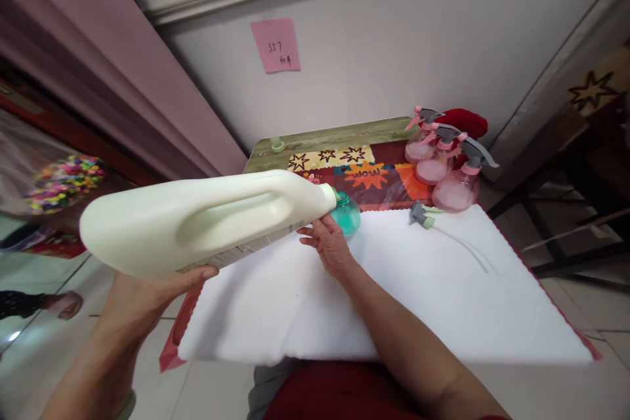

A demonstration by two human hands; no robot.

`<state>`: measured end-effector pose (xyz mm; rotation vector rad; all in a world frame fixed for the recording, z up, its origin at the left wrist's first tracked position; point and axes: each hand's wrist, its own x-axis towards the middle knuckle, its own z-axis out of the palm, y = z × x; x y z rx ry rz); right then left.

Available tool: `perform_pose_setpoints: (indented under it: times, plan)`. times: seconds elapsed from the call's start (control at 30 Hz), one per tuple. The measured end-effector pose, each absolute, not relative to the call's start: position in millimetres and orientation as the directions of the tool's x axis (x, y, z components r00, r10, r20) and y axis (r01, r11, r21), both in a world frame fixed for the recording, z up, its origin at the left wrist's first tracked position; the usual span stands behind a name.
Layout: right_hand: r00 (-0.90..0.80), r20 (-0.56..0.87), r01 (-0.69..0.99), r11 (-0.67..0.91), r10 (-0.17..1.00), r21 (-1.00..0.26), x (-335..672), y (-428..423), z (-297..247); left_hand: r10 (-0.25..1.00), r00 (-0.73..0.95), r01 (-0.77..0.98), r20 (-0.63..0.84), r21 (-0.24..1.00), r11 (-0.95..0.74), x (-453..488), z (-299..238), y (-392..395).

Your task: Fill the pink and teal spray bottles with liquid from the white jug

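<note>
Head view shows the left hand [147,289] clenched under the base of a large white jug [197,220], tipped on its side above the table [344,134] so its mouth meets a small teal bottle [347,213]. That bottle stands on a white cloth [394,289]; the right hand [329,246] wraps it from the near side, though its far fingers are hidden, so the grip looks closed rather than surely tight. A loose grey sprayer head [420,215] lies on the cloth just beside. 3 pink spray bottles [443,174] stand behind it. A pink note [275,44] is on the wall.
</note>
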<state>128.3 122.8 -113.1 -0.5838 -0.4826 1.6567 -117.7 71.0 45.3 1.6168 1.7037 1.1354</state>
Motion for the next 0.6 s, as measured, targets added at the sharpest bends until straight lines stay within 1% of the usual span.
perform_pose_setpoints:
  times: [0.33,0.6]
  plan:
    - [-0.118,-0.122,-0.767,-0.168,0.986,-0.619,128,124,-112,0.970,-0.144,0.606,0.197,0.792,-0.071,-117,49,72]
    - [-0.122,-0.120,-0.768,-0.170,0.985,-0.617,128,124,-112,0.972,-0.148,0.574,0.184,0.816,-0.067,-125,43,72]
